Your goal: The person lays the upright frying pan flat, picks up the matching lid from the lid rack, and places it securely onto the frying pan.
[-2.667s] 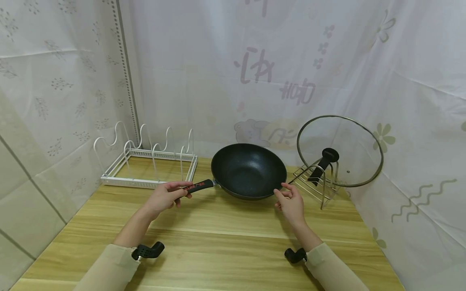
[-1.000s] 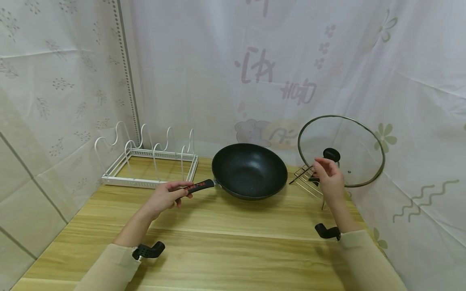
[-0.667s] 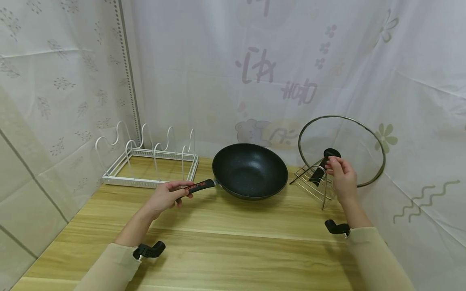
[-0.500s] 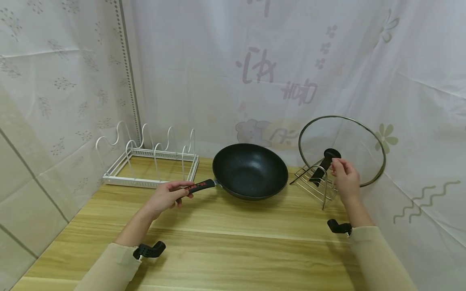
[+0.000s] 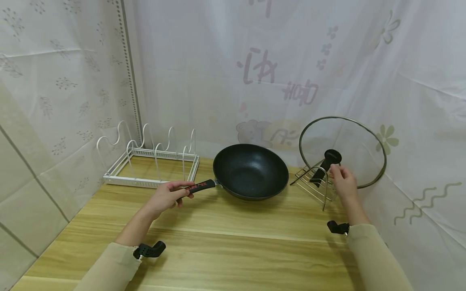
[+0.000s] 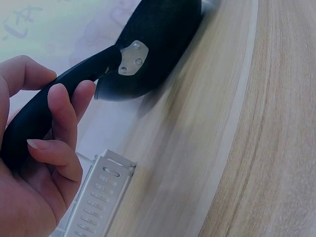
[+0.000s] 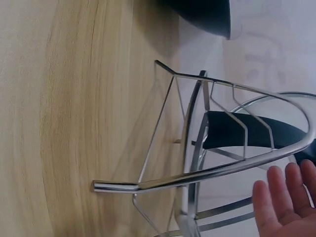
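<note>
A black wok (image 5: 251, 171) stands mid-table, facing up, its handle pointing left. My left hand (image 5: 165, 200) grips that handle (image 6: 32, 111) between thumb and curled fingers. To the right, a glass lid (image 5: 358, 143) with a metal rim leans upright in a wire lid rack (image 7: 227, 170), its black knob handle (image 5: 333, 156) facing me. Beside the rack's front loop and below the knob is my right hand (image 5: 344, 182). In the right wrist view its fingers (image 7: 284, 190) are fairly straight, close to the wire loop, and wrap around nothing visible; its thumb is out of that view.
A white pan rack (image 5: 132, 181) with several looped dividers stands at the back left of the wooden table (image 5: 233, 250). Patterned white curtains (image 5: 204, 81) hang behind and at both sides. A wrist camera mount (image 5: 149, 250) sticks out from each sleeve.
My right hand has left the wok's rim and moved right to the lid rack and lid knob, lately sinking slightly. My left hand keeps its grip; the wok stays put.
</note>
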`<act>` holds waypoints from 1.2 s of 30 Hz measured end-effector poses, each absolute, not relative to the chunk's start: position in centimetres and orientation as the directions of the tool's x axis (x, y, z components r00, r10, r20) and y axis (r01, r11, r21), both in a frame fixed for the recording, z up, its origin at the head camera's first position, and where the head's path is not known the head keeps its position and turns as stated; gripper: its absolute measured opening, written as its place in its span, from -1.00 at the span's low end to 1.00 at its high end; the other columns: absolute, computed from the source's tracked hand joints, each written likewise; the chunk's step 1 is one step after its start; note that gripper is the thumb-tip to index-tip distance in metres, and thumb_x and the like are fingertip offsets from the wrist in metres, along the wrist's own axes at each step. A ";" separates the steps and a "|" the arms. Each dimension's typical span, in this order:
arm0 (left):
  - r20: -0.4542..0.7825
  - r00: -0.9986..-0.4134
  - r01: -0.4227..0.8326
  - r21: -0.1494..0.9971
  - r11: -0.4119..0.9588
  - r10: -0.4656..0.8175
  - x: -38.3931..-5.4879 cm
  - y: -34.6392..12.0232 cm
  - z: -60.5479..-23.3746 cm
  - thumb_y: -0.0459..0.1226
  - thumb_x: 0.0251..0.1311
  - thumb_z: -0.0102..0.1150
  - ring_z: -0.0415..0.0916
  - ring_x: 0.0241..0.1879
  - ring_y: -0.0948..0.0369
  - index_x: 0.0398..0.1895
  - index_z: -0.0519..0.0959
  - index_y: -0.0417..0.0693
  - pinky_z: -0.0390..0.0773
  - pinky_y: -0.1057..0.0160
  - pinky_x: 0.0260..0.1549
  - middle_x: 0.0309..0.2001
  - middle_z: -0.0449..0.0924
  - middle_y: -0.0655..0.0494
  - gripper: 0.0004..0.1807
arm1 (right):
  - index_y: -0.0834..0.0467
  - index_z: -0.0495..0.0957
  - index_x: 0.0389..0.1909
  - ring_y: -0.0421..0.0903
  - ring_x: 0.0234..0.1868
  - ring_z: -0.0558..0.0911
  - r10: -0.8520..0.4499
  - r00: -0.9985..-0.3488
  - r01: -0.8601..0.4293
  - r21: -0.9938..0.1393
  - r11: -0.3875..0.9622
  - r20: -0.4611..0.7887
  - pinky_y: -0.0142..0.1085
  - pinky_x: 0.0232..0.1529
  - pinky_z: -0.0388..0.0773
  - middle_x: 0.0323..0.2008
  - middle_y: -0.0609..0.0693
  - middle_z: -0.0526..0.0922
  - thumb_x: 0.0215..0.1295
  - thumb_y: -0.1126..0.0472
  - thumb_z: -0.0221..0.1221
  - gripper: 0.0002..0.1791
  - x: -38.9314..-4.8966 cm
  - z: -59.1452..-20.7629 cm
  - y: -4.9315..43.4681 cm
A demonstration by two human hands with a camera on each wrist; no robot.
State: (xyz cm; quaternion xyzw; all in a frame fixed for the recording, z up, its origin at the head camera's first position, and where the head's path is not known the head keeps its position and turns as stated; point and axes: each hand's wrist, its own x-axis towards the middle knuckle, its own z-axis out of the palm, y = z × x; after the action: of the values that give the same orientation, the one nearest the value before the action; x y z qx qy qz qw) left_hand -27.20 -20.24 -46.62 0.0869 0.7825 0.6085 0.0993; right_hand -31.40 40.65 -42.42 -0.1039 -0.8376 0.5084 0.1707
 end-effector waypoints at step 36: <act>-0.064 -0.963 0.003 0.969 0.249 0.261 -27.3 -20.2 -46.8 -0.20 0.59 0.23 0.56 -0.47 0.23 0.46 0.61 -0.15 0.27 0.40 -0.57 -0.11 0.86 0.03 -0.53 | -0.11 0.60 0.17 -0.23 0.04 0.83 -0.119 -0.992 0.047 -0.991 -0.124 -0.032 -0.34 0.10 0.75 -0.07 -0.27 0.85 0.80 -0.05 -0.09 -0.70 -35.9 -43.1 40.9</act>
State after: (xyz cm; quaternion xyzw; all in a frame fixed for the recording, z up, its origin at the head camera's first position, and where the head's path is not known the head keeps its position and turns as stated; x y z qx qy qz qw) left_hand -27.32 -20.23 -46.79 0.0843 0.7830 0.6070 0.1062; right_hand -35.92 40.91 -43.08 0.0275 -0.6595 0.7491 -0.0555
